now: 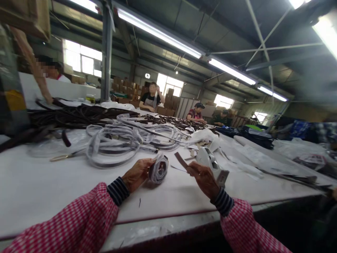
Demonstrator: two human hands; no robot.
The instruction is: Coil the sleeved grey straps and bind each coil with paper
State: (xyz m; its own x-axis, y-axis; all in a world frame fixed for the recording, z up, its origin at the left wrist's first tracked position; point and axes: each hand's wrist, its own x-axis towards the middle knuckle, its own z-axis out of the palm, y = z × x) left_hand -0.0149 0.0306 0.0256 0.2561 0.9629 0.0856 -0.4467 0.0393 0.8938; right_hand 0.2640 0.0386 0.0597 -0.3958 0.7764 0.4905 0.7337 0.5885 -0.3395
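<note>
My left hand (137,173) is closed around a rolled-up strap wrapped in clear plastic (158,169), held just above the white table (39,186). My right hand (204,179) pinches a strip of brown tape (181,160) that sticks up to the left, toward the roll. Just behind that hand, a white tape dispenser (213,165) stands on the table. Both sleeves are red-and-white check with striped cuffs.
Loops of plastic-wrapped straps (118,142) and a heap of dark straps (73,116) lie further back, and scissors (64,156) lie to the left. Clear plastic bags (263,158) spread to the right. Several other people sit or stand along the far side of the table.
</note>
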